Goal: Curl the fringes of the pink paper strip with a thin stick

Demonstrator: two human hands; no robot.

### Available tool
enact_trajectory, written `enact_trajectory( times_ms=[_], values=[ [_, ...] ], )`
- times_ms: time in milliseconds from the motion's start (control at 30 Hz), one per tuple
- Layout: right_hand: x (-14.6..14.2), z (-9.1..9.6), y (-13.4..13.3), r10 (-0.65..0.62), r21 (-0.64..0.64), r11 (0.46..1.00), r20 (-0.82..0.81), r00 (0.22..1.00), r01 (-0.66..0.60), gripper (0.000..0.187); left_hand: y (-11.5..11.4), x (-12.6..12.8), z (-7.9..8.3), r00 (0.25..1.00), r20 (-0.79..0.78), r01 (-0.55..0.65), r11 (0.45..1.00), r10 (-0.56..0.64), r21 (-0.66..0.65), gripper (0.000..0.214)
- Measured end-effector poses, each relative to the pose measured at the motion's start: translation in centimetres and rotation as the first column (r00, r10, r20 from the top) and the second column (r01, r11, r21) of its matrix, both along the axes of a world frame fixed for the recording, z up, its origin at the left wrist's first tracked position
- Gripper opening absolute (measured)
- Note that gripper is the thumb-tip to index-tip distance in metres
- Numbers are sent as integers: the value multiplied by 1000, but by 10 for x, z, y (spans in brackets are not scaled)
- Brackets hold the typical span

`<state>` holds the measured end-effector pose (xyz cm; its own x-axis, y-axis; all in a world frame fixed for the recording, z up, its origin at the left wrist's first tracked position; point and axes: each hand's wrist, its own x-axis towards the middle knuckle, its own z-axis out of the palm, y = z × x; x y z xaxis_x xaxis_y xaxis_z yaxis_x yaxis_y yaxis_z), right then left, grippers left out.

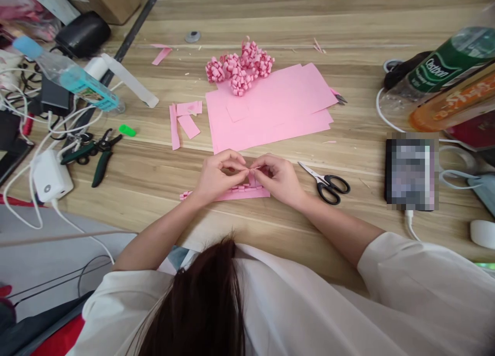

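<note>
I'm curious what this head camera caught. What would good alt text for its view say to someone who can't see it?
A person's left hand and right hand pinch a thin pale sliver above a pink paper strip on a wooden table. Beyond them lie stacked pink paper sheets and a cluster of curled pink paper, with black-handled scissors to the right.

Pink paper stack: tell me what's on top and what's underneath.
The pink stack carries pink paper curls on its far edge. A dark metal tip pokes out from under its right corner; the rest of that tool is covered.
</note>
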<state>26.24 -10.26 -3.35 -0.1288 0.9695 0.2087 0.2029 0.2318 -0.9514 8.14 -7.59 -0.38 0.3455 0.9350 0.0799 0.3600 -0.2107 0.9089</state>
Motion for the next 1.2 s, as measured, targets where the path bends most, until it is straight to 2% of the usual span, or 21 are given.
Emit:
enact_trajectory(
  times_ms=[500,600,700,800,967,1200],
  values=[
    [1,1,1,33,6,999,40,999,-33,10,1,-2,-4,997,-68,31,995,-24,92,13],
    [0,0,1,25,13,1000,18,1000,-26,11,2,-4,-5,995,-84,74,978,-59,194,10],
    [-1,-1,1,13,-31,999,-36,999,-14,13,2,-5,-5,989,-137,106,939,-63,329,11],
    [-1,-1,1,16,-60,998,-92,996,-22,16,2,-4,-3,980,-189,138,910,-67,391,13],
    [-1,1,1,44,-47,998,-104,994,-49,17,2,-2,-2,972,-225,161,895,-71,416,17],
    [-1,3,1,57,-42,997,-60,997,-59,20,1,-3,2,959,-273,176,907,-72,381,21]
  ],
)
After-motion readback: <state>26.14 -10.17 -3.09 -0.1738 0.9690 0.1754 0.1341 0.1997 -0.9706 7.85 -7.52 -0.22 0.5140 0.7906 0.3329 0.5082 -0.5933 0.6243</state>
